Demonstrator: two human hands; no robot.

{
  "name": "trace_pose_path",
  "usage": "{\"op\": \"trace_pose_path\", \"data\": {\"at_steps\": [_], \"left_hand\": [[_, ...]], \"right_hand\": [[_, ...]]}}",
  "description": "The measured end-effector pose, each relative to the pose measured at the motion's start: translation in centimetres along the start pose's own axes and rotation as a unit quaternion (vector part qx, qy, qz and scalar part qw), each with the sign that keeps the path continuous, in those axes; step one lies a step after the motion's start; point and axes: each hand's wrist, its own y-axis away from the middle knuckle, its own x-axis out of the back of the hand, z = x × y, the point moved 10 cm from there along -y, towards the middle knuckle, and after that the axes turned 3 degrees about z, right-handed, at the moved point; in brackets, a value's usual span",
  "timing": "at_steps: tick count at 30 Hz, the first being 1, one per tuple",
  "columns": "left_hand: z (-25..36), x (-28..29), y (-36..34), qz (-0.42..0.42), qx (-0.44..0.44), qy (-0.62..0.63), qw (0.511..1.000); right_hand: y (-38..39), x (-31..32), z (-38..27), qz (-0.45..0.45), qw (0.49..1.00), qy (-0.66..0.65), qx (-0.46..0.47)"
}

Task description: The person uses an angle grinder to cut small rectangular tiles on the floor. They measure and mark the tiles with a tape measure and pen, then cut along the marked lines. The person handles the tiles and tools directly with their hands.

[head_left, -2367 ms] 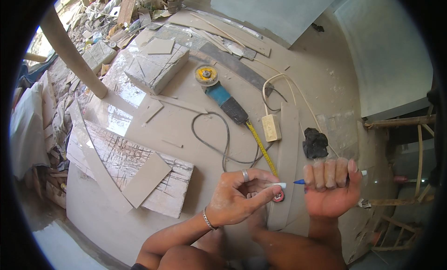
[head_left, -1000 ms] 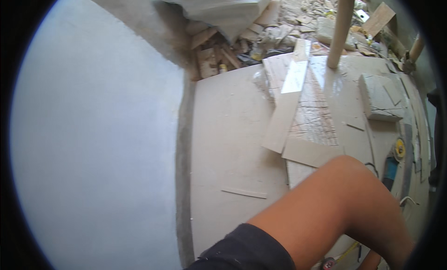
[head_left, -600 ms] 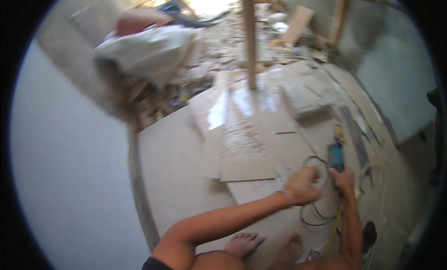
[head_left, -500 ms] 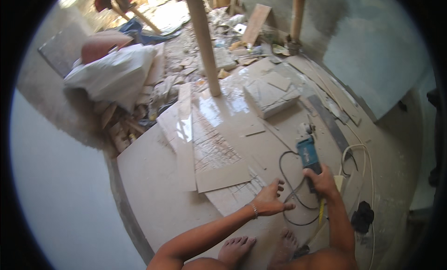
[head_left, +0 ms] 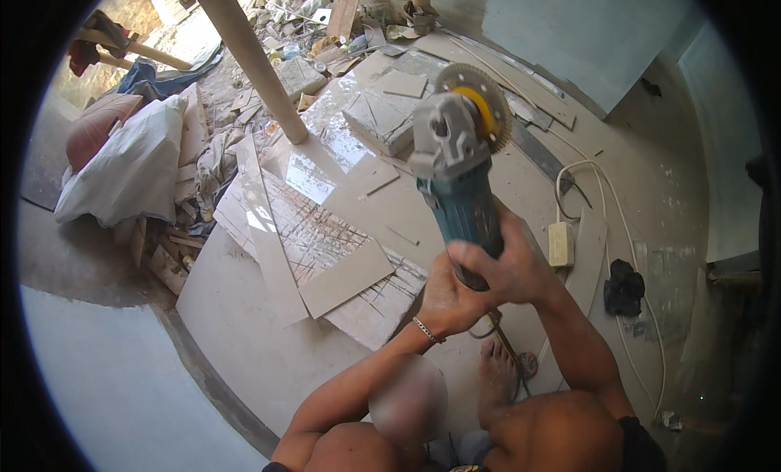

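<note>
Raised off the floor in front of me is a teal and black angle grinder (head_left: 460,204), its grey metal head pointing away. A toothed cutting disc (head_left: 500,134) with a yellow centre sits on the head's right side. My right hand (head_left: 525,265) is closed round the rear of the body, thumb across it. From the left, my left hand (head_left: 451,301) grips the tail end, its fingers partly hidden behind the tool. Below and left of the grinder lies a cut tile piece (head_left: 348,278) on a scored, cracked-looking slab (head_left: 313,216); a long tile strip (head_left: 272,244) lies alongside.
A wooden post (head_left: 256,73) stands beyond the slab. Rubble (head_left: 301,73) and a white sack (head_left: 126,163) lie at the far left. A block (head_left: 378,118) carries a tile scrap. On the right are a socket strip (head_left: 560,244), a looping cable (head_left: 606,191) and a black bundle (head_left: 624,287).
The grinder has come up from low over the floor, closer to me and leftward. My left hand, open and empty before, now holds its rear along with my right. The view has shifted right.
</note>
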Motion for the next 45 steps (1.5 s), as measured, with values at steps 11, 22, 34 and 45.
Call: {"op": "trace_pose_path", "data": {"at_steps": [11,22,34,45], "left_hand": [[2.1,6.8,2.3,0.2,-0.206,-0.088,0.954],[-2.3,12.9,3.6,0.229,0.0,0.087,0.97],[-0.4,11.1,-0.8,0.16,-0.016,0.146,0.976],[-3.3,10.1,0.9,0.113,0.029,0.08,0.99]], "right_hand": [[-3.4,-5.0,-3.5,0.057,0.995,-0.058,0.055],[15.1,1.5,12.6,-0.181,0.925,0.308,-0.131],[44.5,8.4,18.1,0.141,0.817,0.388,-0.402],[43.9,17.3,18.1,0.213,0.715,0.458,-0.484]]}}
